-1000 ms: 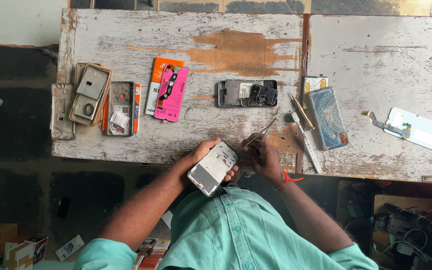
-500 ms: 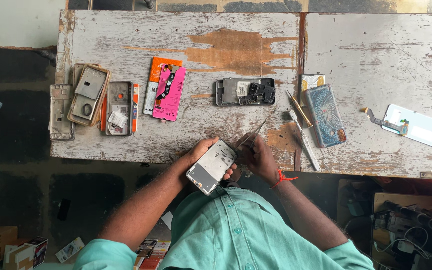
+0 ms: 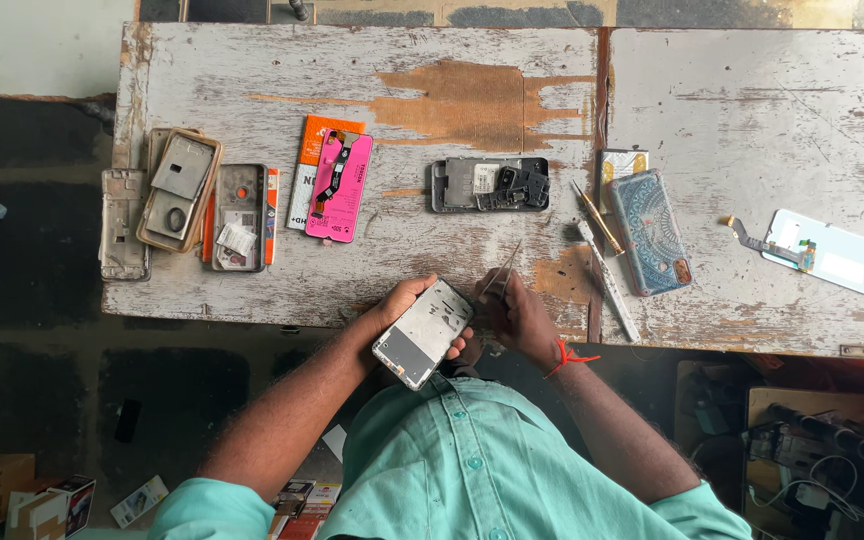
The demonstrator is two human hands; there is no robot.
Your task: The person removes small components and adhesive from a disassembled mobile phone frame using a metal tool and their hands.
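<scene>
Gripping an opened phone frame [image 3: 422, 333] at the worn table's [image 3: 352, 80] near edge, left hand [image 3: 392, 312] wraps its side; right hand [image 3: 517, 315] pinches tweezers [image 3: 500, 272] just beside it. Best keep the frame steady, tweezer tips low and gentle.

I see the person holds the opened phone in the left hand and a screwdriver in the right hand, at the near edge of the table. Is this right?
Not quite: the head view shows tweezers, not a screwdriver, in the right hand. The left hand does hold the opened phone at the table's near edge.
</scene>
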